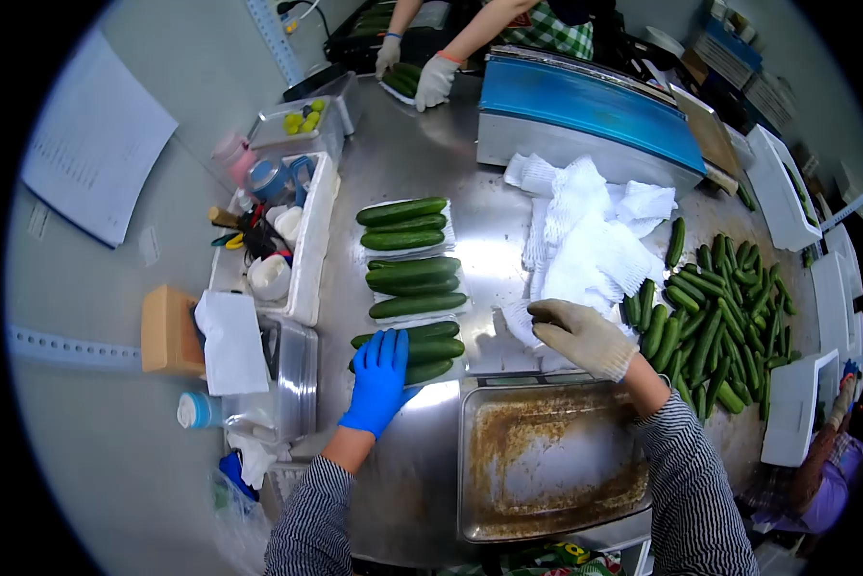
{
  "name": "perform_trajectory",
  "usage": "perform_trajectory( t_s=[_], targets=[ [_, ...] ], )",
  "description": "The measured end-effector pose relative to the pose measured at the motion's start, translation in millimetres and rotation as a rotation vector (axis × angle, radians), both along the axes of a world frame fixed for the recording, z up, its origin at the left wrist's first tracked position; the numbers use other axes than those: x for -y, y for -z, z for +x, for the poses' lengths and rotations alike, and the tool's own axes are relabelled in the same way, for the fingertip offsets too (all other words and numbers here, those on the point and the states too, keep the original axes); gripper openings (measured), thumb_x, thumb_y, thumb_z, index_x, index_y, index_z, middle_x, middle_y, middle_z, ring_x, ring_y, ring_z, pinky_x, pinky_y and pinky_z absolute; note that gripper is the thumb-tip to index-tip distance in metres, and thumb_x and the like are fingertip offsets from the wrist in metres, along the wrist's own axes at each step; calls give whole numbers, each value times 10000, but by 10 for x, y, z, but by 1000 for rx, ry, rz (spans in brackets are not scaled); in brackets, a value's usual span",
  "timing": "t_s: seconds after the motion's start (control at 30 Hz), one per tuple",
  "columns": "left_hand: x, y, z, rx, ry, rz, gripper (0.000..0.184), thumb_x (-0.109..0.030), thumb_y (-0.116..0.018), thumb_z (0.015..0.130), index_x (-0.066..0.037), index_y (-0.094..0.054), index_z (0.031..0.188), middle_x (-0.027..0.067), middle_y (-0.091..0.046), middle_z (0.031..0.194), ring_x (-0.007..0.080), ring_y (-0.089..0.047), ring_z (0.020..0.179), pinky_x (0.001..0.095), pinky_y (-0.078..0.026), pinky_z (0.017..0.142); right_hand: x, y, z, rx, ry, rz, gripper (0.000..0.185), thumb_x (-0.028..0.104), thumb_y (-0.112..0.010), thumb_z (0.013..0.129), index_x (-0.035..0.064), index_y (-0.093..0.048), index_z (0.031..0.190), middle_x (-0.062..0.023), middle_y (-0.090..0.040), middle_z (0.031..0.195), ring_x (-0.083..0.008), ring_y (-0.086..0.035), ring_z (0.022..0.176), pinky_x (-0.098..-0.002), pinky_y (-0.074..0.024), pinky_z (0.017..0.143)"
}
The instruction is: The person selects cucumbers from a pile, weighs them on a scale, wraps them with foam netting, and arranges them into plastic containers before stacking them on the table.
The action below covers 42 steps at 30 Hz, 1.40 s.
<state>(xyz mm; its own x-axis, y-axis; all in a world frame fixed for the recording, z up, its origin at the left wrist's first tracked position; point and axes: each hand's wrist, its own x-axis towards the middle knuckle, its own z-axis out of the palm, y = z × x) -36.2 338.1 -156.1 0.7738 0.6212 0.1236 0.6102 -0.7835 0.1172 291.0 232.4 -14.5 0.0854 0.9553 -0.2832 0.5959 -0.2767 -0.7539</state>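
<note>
A: What lies nearest you?

B: A shallow metal tray, stained brown. Just beyond it, your right hand, in an off-white glove, is over the edge of white textured cloths, fingers extended and together; its palm is hidden, so whether it holds anything cannot be told. Your left hand, blue-gloved, lies with fingers nearly straight on the left part of the nearest cucumbers; how firmly it grips them cannot be told.

A: How do your cucumbers look?

B: Dark green, slender and glossy, set side by side across the steel table. Beyond them, a middle group and a far group rest on white bases. To your right, a loose pile points many ways.

A: And the containers?

B: At your left, clear plastic containers; next, a white box of mixed items, yellow-handled scissors among them; farther, a clear tub with yellow-green round pieces. Farthest from you, another person's gloved hands flank more cucumbers.
</note>
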Motion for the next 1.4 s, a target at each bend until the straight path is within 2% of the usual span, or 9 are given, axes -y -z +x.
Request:
perform_trajectory(
  t_s=[0.13, 0.3, 0.4, 0.57, 0.8, 0.97, 1.03, 1.17, 1.4],
  targets=[
    [-358, -53, 276, 2, -9, -40, 1068, -438, -818, 682, -12, -300, 1514, 220, -400, 1466, 401, -369, 1346, 517, -254, 1124, 282, -177, 97, -30, 106, 21, 472, 252, -568, 952, -64, -560, 1303, -288, -649, 1157, -323, -650, 1075, -364, -496, 949],
    [-907, 12, 579, 52, 1, -22, 1007, -436, -787, 707, -14, -330, 1499, 236, -423, 1428, 412, -397, 1306, 529, -281, 1107, 847, -395, 125, 53, 205, 50, 394, 213, -620, 925, -44, -612, 1223, -226, -675, 1109, -349, -673, 980, -378, -534, 865],
    [-1339, 69, 769, 128, 57, -29, 1016, -406, -817, 689, 3, -341, 1488, 251, -476, 1377, 430, -461, 1248, 501, -343, 1080, 1260, -525, 182, 179, 217, 69, 358, 189, -652, 902, -2, -626, 1203, -196, -670, 1096, -368, -636, 1023, -406, -515, 895],
    [-2086, 208, 994, 165, 159, 151, 1064, -304, -881, 617, 12, -348, 1481, 254, -510, 1361, 431, -503, 1231, 465, -404, 1047, 2102, -528, 196, 166, 477, 47, 335, 167, -614, 927, 27, -621, 1231, -191, -656, 1137, -351, -627, 1058, -402, -507, 920],
    [-2726, 121, 1235, 139, 145, -64, 1173, -171, -916, 574, -40, -261, 1538, 225, -431, 1464, 420, -429, 1308, 479, -316, 1111, 2701, -386, 423, 309, 976, -28, 327, 197, -582, 935, -5, -629, 1187, -217, -649, 1124, -356, -645, 1022, -401, -513, 882],
    [-2333, -140, 1303, 10, 73, 64, 1156, -187, -881, 638, -24, -201, 1559, 207, -316, 1556, 393, -347, 1391, 461, -232, 1158, 2574, 256, 1083, 646, 969, -96, 593, 338, -625, 911, -11, -452, 1358, -248, -635, 1127, -395, -636, 1031, -459, -516, 880],
    [-1883, -346, 1384, -32, 64, 125, 1129, -196, -862, 671, -20, -190, 1561, 204, -298, 1566, 392, -324, 1404, 464, -231, 1157, 2517, 650, 1355, 700, 872, -142, 656, 335, -631, 903, -34, -393, 1390, -227, -645, 1056, -381, -663, 945, -454, -541, 821],
    [-786, -905, 1540, 29, 221, 122, 828, -179, -774, 788, -45, -364, 1495, 198, -315, 1555, 403, -319, 1400, 507, -224, 1145, 2570, 928, 1530, 752, 915, -76, 612, 282, -611, 913, -18, -387, 1398, -214, -644, 992, -350, -681, 861, -450, -556, 730],
    [1016, -1634, 2424, 116, 463, -7, 523, -185, -739, 816, -49, -566, 1289, 184, -477, 1430, 397, -374, 1371, 526, -255, 1119, 2800, 823, 1596, 691, 773, 78, 618, 326, -652, 895, 25, -407, 1376, -149, -666, 811, -332, -686, 700, -439, -541, 595]
  ],
)
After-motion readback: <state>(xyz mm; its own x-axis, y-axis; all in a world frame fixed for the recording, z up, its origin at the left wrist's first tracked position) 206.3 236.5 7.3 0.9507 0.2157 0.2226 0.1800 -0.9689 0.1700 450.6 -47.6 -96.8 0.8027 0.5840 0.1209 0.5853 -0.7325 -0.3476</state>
